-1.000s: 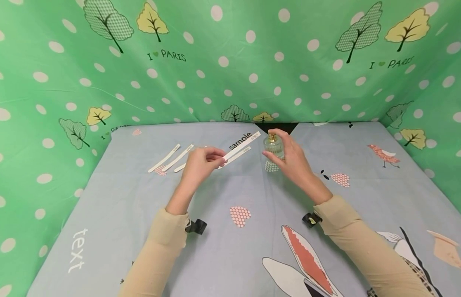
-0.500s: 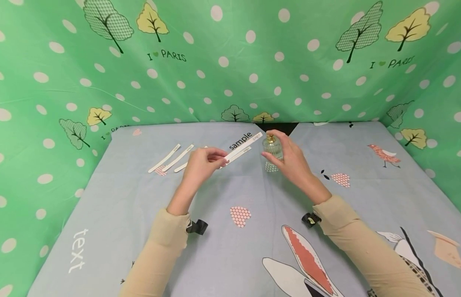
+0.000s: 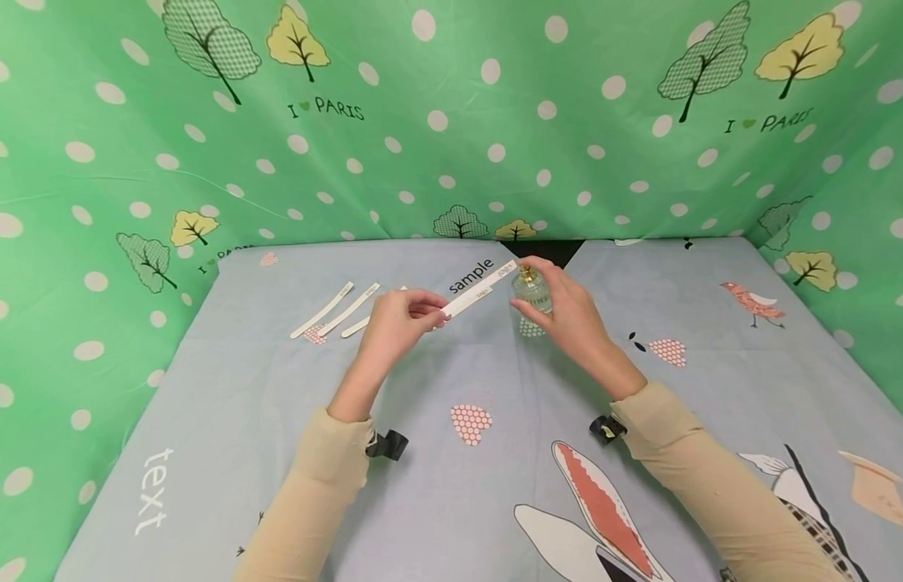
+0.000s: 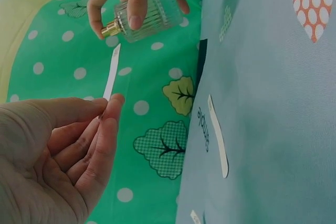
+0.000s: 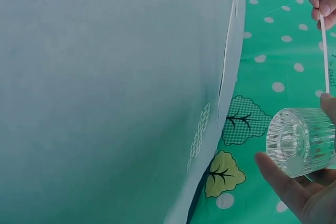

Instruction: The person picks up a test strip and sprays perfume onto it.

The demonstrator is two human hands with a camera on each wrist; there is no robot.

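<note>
Between thumb and fingertips, my left hand (image 3: 396,319) pinches one end of a white perfume test strip (image 4: 112,72). The strip slants up to the right, its far end at the bottle's neck in the head view. My right hand (image 3: 571,311) grips a clear ribbed glass perfume bottle (image 3: 534,297), raised above the table, with the index finger on its gold spray top (image 4: 111,28). From the right wrist, the bottle's thick glass base (image 5: 289,142) shows. Another test strip (image 4: 218,140) lies on the cloth below the held one, near the printed word "sample".
Several more white strips (image 3: 323,311) lie side by side left of the left hand, one partly hidden by it. A blue-grey printed cloth (image 3: 422,485) covers the table. Green dotted fabric (image 3: 393,178) hangs behind and at both sides.
The right hand has brought the bottle slightly left, toward the strip. The held strip has shifted a little right, so its tip and the bottle's neck are closer together.
</note>
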